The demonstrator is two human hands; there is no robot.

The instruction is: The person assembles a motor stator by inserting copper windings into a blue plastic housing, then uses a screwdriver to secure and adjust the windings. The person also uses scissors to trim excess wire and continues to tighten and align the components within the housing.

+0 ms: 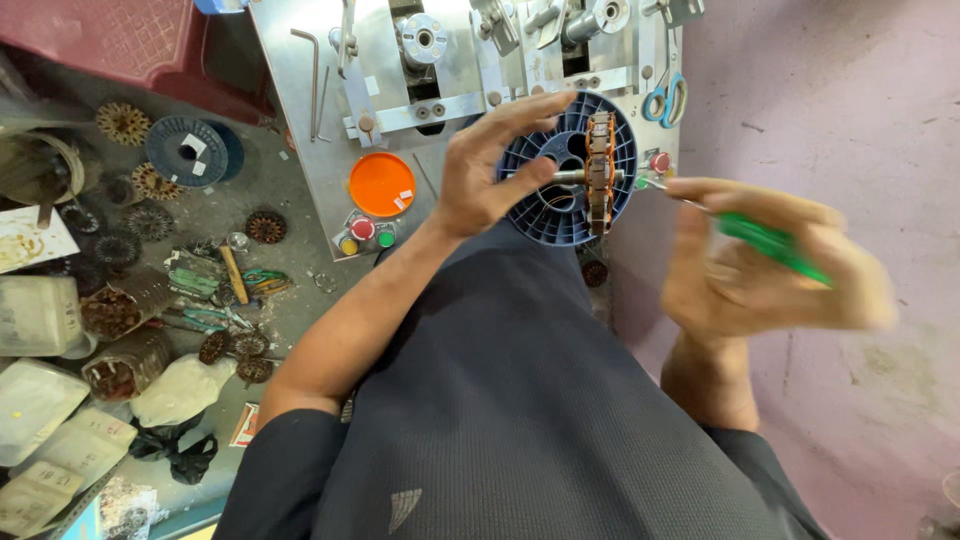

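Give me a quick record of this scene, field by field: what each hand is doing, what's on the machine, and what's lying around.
Left hand: left hand, fingers spread, rests on the blue spool
Right hand: right hand, blurred, holds a green-handled tool pointed at the wound core
Machine: metal panel with an orange disc and red, yellow and green buttons
Wall side: scissors hanging by the panel
Floor, left: more wound cores, a dark blue spool, pliers and plastic bags
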